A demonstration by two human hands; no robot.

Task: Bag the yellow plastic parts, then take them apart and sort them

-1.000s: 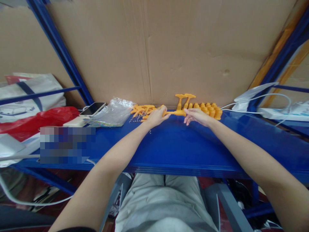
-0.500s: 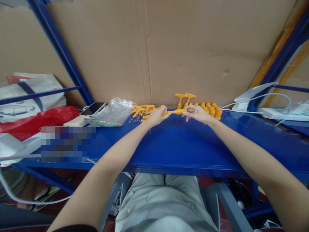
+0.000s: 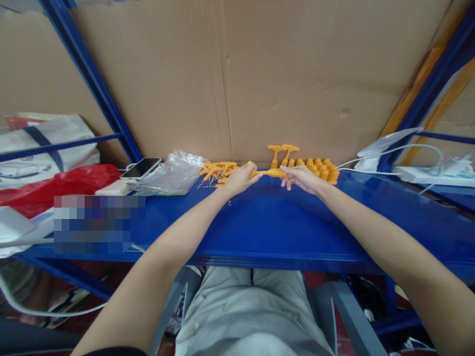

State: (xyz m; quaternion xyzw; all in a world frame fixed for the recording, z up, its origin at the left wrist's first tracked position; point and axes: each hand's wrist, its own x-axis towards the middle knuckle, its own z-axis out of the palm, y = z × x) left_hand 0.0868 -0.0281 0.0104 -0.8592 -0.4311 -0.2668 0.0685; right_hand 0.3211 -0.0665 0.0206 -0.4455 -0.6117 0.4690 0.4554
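My left hand [image 3: 240, 179] pinches a yellow T-handled corkscrew [image 3: 253, 172], with its ribbed neck pointing right. The neck runs into a yellow bottle-shaped sleeve [image 3: 275, 173], and the two lie in one line just above the table. My right hand [image 3: 300, 177] has thumb and forefinger on the sleeve's right end, the other fingers loosely spread. Beside my left hand is a pile of yellow T-handle corkscrews [image 3: 217, 169] with bare metal spirals. Behind my hands, two corkscrews [image 3: 275, 154] stand upright, handles on top. Rows of upright yellow sleeves [image 3: 332, 174] stand right of my right hand.
The blue table [image 3: 274, 222] backs onto a cardboard wall [image 3: 278, 74]. A loose metal spiral [image 3: 229, 202] lies near my left wrist. Leftward are a clear plastic bag [image 3: 174, 173], a phone [image 3: 143, 168] and a red bag [image 3: 74, 180]. A white power strip [image 3: 434, 174] with cables sits right.
The fingers of my right hand have shifted on the sleeve and spread a little. My left hand keeps its grip on the corkscrew, and the view has moved slightly.
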